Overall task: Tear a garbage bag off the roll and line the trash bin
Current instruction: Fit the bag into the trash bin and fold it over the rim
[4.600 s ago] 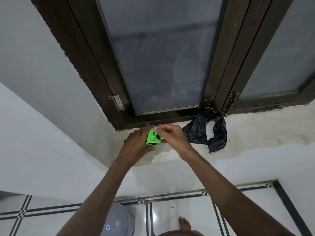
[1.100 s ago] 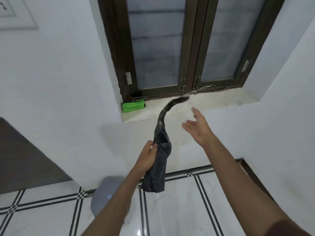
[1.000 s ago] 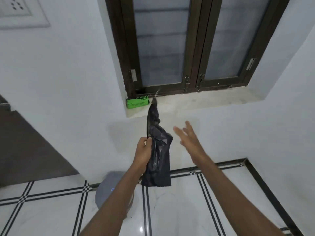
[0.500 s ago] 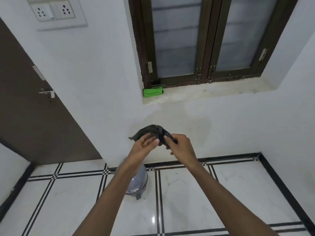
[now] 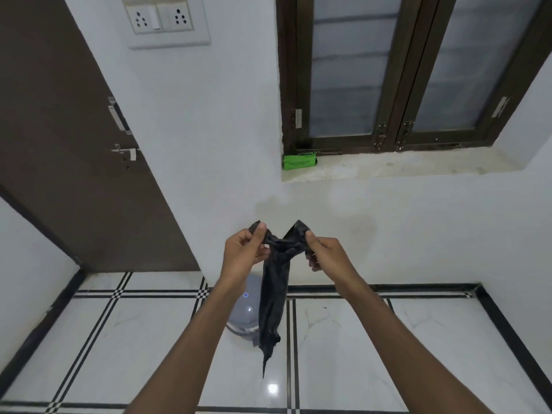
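A black garbage bag (image 5: pixel 273 297) hangs in front of me, its top edge pinched at two corners. My left hand (image 5: pixel 243 252) grips the left corner and my right hand (image 5: pixel 324 253) grips the right corner, a little apart. The rest of the bag dangles crumpled toward the floor. Below and behind it stands a grey trash bin (image 5: pixel 246 315) with a domed lid, against the wall and partly hidden by my left arm and the bag. The green bag-roll box (image 5: pixel 299 160) lies at the left end of the window sill.
A brown door (image 5: pixel 68 144) with a latch fills the left. A dark-framed window (image 5: pixel 397 73) sits above the sill (image 5: pixel 388 168). A socket panel (image 5: pixel 167 20) is on the white wall. The floor (image 5: pixel 358 354) is glossy white tile with black lines.
The view has pulled back from the sill. Both hands now hold the bag's top and have drawn apart, and the bunched bag has dropped open to hang down over the bin.
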`<action>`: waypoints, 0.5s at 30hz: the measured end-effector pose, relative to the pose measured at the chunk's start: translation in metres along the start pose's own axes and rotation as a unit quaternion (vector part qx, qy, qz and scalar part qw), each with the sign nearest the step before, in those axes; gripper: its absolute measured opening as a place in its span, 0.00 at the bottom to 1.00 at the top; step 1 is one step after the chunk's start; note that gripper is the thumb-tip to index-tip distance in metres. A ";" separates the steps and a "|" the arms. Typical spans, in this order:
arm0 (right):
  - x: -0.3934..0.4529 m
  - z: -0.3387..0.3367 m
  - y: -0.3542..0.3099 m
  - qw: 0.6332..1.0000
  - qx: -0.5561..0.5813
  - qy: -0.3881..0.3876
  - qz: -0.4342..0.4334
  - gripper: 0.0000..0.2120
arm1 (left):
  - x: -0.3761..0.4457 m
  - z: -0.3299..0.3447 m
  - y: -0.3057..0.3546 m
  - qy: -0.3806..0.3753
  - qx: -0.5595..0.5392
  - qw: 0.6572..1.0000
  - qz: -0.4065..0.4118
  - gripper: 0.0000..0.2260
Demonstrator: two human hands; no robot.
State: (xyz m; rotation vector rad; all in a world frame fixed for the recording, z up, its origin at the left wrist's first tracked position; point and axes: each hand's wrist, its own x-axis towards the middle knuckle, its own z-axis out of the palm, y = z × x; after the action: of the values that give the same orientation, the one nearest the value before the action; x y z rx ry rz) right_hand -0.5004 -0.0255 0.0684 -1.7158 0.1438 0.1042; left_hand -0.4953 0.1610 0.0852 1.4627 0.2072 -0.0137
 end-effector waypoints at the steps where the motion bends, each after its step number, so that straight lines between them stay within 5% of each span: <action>1: 0.002 -0.001 0.002 0.999 0.032 0.034 0.021 0.20 | 0.000 -0.006 -0.002 -0.005 -0.001 1.000 -0.004 0.13; 4: 0.009 -0.003 0.008 0.975 0.181 0.103 0.074 0.12 | -0.003 -0.015 -0.007 -0.014 0.020 1.000 -0.003 0.10; 9: 0.022 0.011 0.014 0.902 0.399 0.057 0.152 0.10 | -0.008 -0.008 -0.018 0.035 -0.078 0.995 -0.058 0.05; 11: 0.029 0.014 0.014 0.873 0.452 0.065 0.169 0.10 | -0.008 -0.008 -0.028 0.027 -0.058 0.991 -0.118 0.14; 13: 0.037 0.015 0.015 0.898 0.407 0.073 0.151 0.09 | -0.009 -0.010 -0.041 0.045 0.061 0.990 -0.120 0.19; 15: 0.039 0.016 0.016 0.936 0.324 0.056 0.127 0.07 | -0.010 -0.008 -0.048 0.090 0.194 0.977 -0.018 0.19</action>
State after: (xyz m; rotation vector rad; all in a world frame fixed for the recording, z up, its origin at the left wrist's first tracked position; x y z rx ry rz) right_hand -0.4642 -0.0136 0.0450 -1.0357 0.4357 0.1312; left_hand -0.5123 0.1629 0.0384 1.8508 0.3959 0.0526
